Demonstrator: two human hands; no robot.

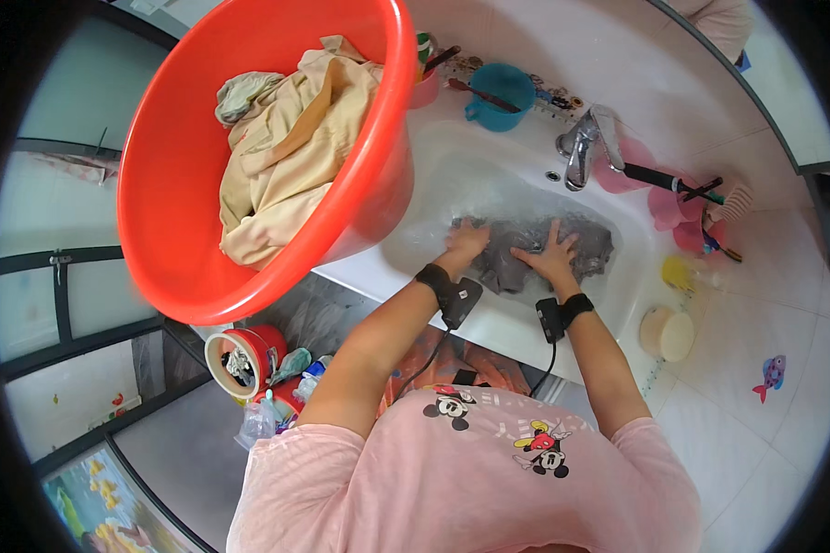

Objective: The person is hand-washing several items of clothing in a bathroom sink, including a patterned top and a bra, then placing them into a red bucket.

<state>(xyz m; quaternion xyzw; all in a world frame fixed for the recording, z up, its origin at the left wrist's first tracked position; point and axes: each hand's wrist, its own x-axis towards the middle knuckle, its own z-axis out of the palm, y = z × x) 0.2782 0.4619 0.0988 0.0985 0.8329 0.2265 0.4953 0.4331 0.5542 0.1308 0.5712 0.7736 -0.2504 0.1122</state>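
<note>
A dark grey cloth garment (515,259) lies wet in the water of a white washbasin (429,155). My right hand (552,261) presses flat on the garment with its fingers spread. At the cloth's left end, my left hand (467,238) rests palm down, its fingers apart and their tips at the water. Both wrists wear black straps with small cabled boxes. Above the basin's far side is a chrome faucet (581,155); whether water runs from it I cannot tell.
A large red plastic tub (162,186) holding beige clothes (297,152) stands at the basin's left. Along the back edge are a blue cup (501,79) with a brush and pink cups (667,207). A red bucket (266,345) with cloth inside sits low left.
</note>
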